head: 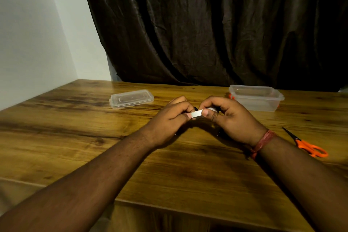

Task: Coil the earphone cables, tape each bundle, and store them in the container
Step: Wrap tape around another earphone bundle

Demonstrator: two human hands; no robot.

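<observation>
Both the left hand and right hand pinch a white tape strip, light, limp and sticky-looking, best held by its ends.

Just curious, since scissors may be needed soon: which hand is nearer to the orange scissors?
The right hand. The scissors lie on the table just off its wrist side. The left hand is farther off, on the other side of the right hand.

Wooden worktop with three loose things on it.
A clear lid lies flat at the far left, an open clear container stands far right, and orange-handled scissors lie nearer on the right.
</observation>
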